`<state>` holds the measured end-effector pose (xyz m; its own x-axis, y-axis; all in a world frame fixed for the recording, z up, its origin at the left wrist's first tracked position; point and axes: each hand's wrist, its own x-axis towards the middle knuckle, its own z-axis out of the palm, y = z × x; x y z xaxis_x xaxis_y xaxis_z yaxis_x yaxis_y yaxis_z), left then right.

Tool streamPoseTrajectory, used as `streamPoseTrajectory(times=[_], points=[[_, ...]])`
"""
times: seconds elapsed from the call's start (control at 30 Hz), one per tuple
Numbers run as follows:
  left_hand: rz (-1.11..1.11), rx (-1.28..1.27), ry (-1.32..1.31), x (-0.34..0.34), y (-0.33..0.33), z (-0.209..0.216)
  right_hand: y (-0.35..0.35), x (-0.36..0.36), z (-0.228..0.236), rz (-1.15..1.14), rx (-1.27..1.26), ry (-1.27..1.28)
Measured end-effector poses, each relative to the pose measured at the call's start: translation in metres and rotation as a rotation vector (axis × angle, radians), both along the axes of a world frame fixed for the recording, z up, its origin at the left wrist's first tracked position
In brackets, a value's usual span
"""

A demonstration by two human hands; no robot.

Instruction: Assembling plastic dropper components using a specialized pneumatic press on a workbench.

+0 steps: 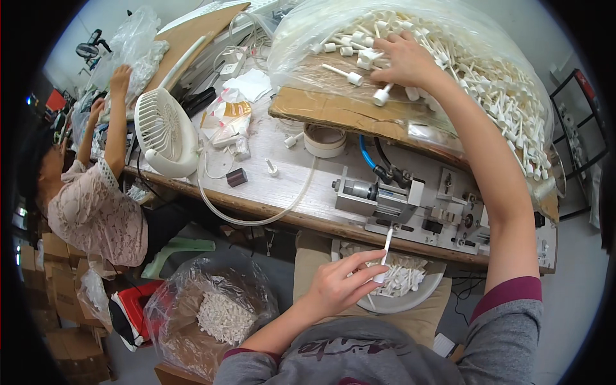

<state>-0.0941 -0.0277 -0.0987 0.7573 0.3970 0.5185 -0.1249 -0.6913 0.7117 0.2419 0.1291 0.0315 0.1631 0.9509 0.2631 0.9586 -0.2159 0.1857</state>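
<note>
My left hand [343,281] is closed on a slim white plastic rod piece [387,247], held upright in front of the table edge. Its thin end points up toward a small metal fixture [385,200]; the fingers hide part of its lower end. My right hand [405,61] reaches far over the table into a heap of white plastic rods with round cap heads [478,67]. Its fingers are spread around some of these pieces, and none is visibly gripped. One loose capped rod [343,74] lies left of that hand on cardboard.
A bowl of small white parts [439,282] rests on my lap. A tape roll [325,141], a white fan [167,131] and a clear hose [256,223] occupy the table. A bag of white pieces [224,317] stands lower left. Another person [96,205] works at left.
</note>
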Motion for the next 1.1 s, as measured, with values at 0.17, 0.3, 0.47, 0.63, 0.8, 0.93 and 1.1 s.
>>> streamPoseTrajectory(times=[0.17,0.3,0.47,0.63,0.8,0.93,1.1], points=[[-0.055,0.021,-0.007,0.01,-0.008,-0.001,-0.059,0.046,0.001,0.041,0.022,0.013],[-0.048,0.036,-0.057,0.032,-0.01,0.008,-0.099,0.072,0.003,0.055,0.001,0.083],[-0.028,0.033,-0.029,0.066,-0.02,0.013,-0.141,0.08,0.014,0.066,0.0,0.266],[0.012,0.265,0.0,0.098,-0.027,0.003,-0.171,0.089,0.013,0.156,0.178,-0.041],[0.006,0.433,0.216,0.115,-0.036,-0.001,-0.188,0.085,0.024,-0.002,0.327,0.298],[0.021,0.538,0.227,0.125,-0.027,0.007,-0.204,0.092,0.035,-0.131,0.476,0.768],[0.0,0.526,0.327,0.13,-0.03,0.011,-0.227,0.125,0.026,0.049,0.725,1.169]])
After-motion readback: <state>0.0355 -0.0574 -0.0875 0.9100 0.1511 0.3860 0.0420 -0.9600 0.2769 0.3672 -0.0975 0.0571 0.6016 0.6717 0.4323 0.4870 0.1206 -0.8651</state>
